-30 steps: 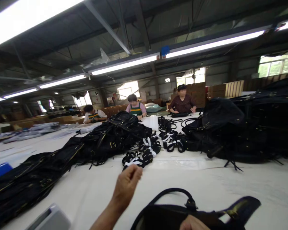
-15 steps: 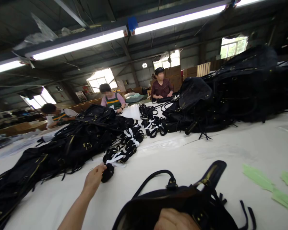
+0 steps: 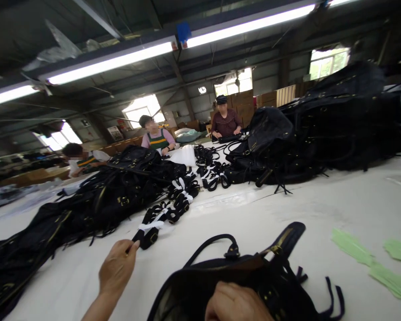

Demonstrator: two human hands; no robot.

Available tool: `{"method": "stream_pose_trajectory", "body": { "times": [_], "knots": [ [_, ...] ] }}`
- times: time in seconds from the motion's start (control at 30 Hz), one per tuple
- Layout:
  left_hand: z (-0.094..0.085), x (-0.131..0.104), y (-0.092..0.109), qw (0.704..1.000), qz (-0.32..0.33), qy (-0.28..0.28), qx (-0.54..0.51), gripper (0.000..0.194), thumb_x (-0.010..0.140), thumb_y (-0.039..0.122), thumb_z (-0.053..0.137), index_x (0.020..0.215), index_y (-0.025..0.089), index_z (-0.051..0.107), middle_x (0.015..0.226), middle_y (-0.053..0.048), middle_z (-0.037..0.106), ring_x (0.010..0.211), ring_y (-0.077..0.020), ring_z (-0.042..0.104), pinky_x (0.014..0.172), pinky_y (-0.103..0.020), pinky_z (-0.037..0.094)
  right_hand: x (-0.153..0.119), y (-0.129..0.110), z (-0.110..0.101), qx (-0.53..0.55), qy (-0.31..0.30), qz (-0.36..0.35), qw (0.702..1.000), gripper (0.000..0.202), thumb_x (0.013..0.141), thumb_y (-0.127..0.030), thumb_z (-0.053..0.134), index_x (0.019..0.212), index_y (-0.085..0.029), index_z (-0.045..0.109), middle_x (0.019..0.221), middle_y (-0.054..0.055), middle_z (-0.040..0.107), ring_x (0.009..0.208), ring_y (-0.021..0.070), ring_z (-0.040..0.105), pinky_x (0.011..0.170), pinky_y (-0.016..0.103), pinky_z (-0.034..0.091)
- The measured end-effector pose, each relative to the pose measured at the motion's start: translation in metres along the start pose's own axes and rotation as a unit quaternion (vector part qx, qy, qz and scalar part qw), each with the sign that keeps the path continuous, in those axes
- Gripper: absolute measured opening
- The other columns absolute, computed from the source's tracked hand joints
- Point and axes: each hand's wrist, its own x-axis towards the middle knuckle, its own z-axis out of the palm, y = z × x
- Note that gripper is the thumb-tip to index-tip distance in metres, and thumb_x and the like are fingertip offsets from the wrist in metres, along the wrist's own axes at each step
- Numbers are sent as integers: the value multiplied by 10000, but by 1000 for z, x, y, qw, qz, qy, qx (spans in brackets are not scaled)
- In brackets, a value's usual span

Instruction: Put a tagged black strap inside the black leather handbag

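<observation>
My left hand [image 3: 118,266] pinches the end of a black strap bundle [image 3: 150,236], which has white wrapping around its middle. The bundle lies at the near end of a row of similar wrapped straps [image 3: 178,209] on the white table. Close in front of me stands a black handbag [image 3: 173,292] with an open zipped top, a curved handle, gold fittings and a tab sticking up at the right. My right hand [image 3: 237,303] is closed on the near edge of the bag's opening; its fingertips are hidden.
Black bags [image 3: 120,196] lie heaped along the left, and a taller pile of black bags [image 3: 337,129] rises at the right. Green paper pieces [image 3: 354,245] rest on the white table [image 3: 254,214]. Three co-workers are across the table, one a person in a dark top [image 3: 226,122].
My left hand has moved slightly left and toward me, drawing the end of the near strap bundle with it. My right hand stays at the bag, which sits slightly further left in view.
</observation>
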Motion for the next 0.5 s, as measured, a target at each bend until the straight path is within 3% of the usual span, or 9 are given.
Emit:
{"method": "stream_pose_trajectory", "body": {
  "times": [0.1, 0.17, 0.27, 0.37, 0.5],
  "knots": [
    [-32, -66, -33, 999, -23, 8, -35, 373, 809, 551, 416, 791, 237, 617, 1019, -19, 628, 878, -200, 602, 779, -275, 460, -2, -3, -7, 28, -28, -9, 999, 392, 1009, -393, 346, 746, -196, 560, 655, 5, 593, 560, 124, 557, 483, 243, 345],
    [-47, -121, -47, 995, -32, -36, -85, 382, 779, 588, 484, 725, 252, 656, 946, -5, 663, 885, -204, 616, 800, -259, 474, -3, -6, -12, 55, -58, 1, 997, 308, 991, -304, 362, 775, -196, 554, 691, 15, 592, 609, 136, 570, 529, 240, 377],
    [-61, -189, -48, 977, -72, -109, -170, 432, 788, 627, 489, 693, 253, 683, 832, -9, 691, 855, -224, 629, 805, -277, 496, -6, -10, -18, 96, -106, 48, 989, 220, 959, -252, 406, 809, -208, 561, 750, 22, 596, 660, 148, 581, 581, 244, 418],
    [-76, -223, -39, 956, -150, -90, -237, 480, 780, 656, 479, 713, 226, 681, 794, -25, 698, 829, -242, 630, 779, -302, 503, -8, -8, -20, 128, -126, 74, 981, 222, 961, -300, 424, 827, -221, 582, 775, 29, 601, 692, 163, 593, 616, 252, 459],
    [-100, -233, -41, 939, -199, -38, -278, 434, 752, 621, 537, 733, 213, 683, 841, -24, 710, 904, -236, 630, 864, -300, 482, -11, -1, -18, 134, -132, 74, 979, 243, 954, -378, 451, 843, -233, 612, 792, 35, 611, 715, 177, 607, 655, 263, 496]
  ]
}}
